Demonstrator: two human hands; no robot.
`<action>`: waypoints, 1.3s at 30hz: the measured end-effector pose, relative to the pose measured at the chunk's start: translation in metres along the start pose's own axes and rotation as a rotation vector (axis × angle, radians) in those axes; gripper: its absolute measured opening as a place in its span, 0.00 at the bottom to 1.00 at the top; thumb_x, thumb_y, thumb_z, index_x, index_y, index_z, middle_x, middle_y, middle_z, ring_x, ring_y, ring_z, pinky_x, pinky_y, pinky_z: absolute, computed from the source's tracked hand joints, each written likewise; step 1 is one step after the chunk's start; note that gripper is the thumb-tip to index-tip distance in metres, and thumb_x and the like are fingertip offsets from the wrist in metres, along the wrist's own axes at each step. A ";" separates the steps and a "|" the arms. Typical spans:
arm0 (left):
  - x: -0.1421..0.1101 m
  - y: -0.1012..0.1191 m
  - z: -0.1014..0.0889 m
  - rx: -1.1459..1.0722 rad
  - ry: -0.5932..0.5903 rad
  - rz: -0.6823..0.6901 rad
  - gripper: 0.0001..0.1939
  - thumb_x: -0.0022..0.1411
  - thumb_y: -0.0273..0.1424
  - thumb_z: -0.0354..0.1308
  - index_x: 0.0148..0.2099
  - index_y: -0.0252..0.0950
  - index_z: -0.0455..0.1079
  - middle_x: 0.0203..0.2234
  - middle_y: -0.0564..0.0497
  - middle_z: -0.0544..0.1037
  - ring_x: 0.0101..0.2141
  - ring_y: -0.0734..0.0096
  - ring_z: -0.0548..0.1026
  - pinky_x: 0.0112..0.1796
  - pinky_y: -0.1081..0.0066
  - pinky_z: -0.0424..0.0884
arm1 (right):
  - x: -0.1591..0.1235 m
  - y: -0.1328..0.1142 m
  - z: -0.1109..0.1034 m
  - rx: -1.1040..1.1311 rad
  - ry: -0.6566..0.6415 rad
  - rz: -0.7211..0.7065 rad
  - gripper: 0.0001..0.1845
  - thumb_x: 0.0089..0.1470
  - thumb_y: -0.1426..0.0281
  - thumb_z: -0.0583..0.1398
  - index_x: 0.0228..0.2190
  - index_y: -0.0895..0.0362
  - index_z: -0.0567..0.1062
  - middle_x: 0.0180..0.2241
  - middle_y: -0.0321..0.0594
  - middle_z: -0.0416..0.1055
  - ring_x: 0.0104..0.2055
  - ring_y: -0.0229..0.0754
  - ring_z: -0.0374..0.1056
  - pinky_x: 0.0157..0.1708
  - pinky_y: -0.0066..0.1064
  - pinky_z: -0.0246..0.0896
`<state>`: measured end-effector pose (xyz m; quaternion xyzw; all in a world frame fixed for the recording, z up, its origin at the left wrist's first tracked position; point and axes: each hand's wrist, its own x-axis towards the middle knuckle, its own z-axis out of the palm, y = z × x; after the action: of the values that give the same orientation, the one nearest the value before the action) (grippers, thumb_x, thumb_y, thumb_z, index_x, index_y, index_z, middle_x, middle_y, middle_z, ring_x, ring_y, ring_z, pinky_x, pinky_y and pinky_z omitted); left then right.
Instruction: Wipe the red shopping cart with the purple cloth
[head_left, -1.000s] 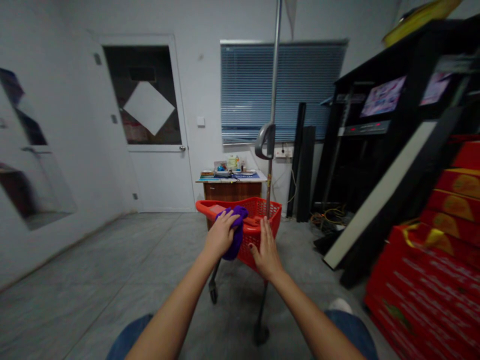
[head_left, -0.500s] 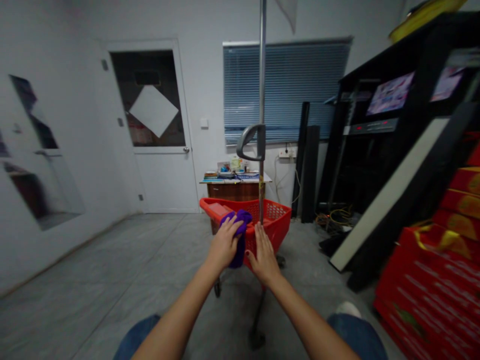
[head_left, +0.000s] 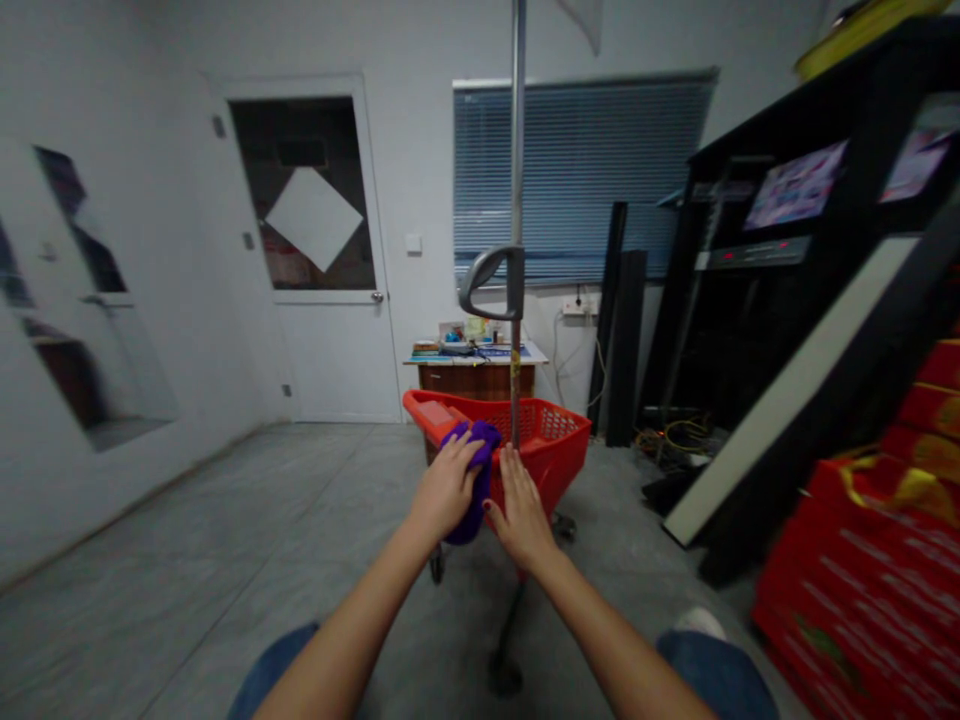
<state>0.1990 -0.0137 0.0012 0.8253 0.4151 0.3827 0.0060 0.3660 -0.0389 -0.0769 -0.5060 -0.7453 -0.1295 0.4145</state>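
Note:
A red plastic shopping cart (head_left: 561, 458) on dark legs with wheels stands in front of me. My left hand (head_left: 450, 480) presses a bunched purple cloth (head_left: 471, 515) against the cart's near rim, and part of the cloth hangs down outside. My right hand (head_left: 521, 510) lies with its fingers stretched out at the near side of the cart, just right of the cloth. A metal pole (head_left: 517, 170) with a grey loop handle (head_left: 487, 285) rises from the cart above my right fingertips.
Behind the cart, a small wooden desk (head_left: 476, 378) holds several small items. Red boxes and a gift bag (head_left: 855, 560) stand close on the right. A pale board (head_left: 795, 380) leans by the black rack (head_left: 795, 290). A white door (head_left: 337, 355) is at the back left.
The cart has turned, its pole and handle swinging left and its basket's far right corner moving right. Both hands stay at the near rim, with the purple cloth still under the left.

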 end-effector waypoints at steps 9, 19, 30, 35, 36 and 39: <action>0.020 -0.037 -0.013 0.038 0.070 -0.118 0.19 0.69 0.28 0.47 0.58 0.36 0.70 0.61 0.43 0.71 0.63 0.61 0.65 0.64 0.55 0.60 | -0.011 0.027 0.005 0.020 -0.046 0.070 0.43 0.67 0.48 0.43 0.69 0.56 0.29 0.72 0.49 0.35 0.73 0.50 0.36 0.67 0.50 0.46; -0.014 0.038 0.010 0.232 0.056 0.142 0.24 0.65 0.24 0.52 0.62 0.41 0.67 0.63 0.47 0.68 0.64 0.55 0.62 0.64 0.52 0.61 | 0.011 0.090 0.011 0.261 -0.100 0.144 0.38 0.65 0.45 0.37 0.69 0.49 0.49 0.70 0.41 0.49 0.71 0.45 0.45 0.67 0.48 0.47; -0.001 0.007 0.000 0.263 0.200 -0.151 0.21 0.67 0.26 0.48 0.59 0.35 0.69 0.60 0.41 0.71 0.61 0.57 0.68 0.61 0.54 0.64 | 0.013 0.063 0.023 0.250 -0.087 0.194 0.37 0.66 0.46 0.38 0.68 0.49 0.53 0.69 0.41 0.52 0.70 0.47 0.49 0.66 0.49 0.49; -0.050 0.018 0.030 0.402 0.333 0.040 0.29 0.63 0.19 0.48 0.66 0.38 0.63 0.67 0.44 0.61 0.68 0.53 0.54 0.63 0.52 0.61 | 0.014 0.040 0.013 0.226 -0.111 0.144 0.34 0.67 0.48 0.40 0.67 0.48 0.55 0.67 0.41 0.56 0.68 0.47 0.52 0.64 0.48 0.52; -0.059 0.013 0.036 0.422 0.346 0.077 0.30 0.63 0.19 0.47 0.66 0.38 0.62 0.67 0.45 0.61 0.69 0.53 0.51 0.63 0.52 0.60 | 0.016 0.037 0.008 0.231 -0.123 0.127 0.33 0.67 0.49 0.39 0.66 0.48 0.58 0.66 0.41 0.59 0.67 0.47 0.54 0.63 0.48 0.53; -0.079 -0.009 0.051 0.475 0.319 0.207 0.31 0.63 0.17 0.46 0.66 0.40 0.63 0.66 0.45 0.63 0.69 0.55 0.51 0.64 0.53 0.60 | 0.024 0.034 -0.007 0.288 -0.172 0.071 0.35 0.67 0.48 0.36 0.62 0.48 0.65 0.61 0.41 0.67 0.63 0.46 0.60 0.61 0.47 0.56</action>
<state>0.1968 -0.0465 -0.0869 0.7709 0.4025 0.3982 -0.2917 0.3950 -0.0118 -0.0624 -0.4768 -0.7704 0.0372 0.4217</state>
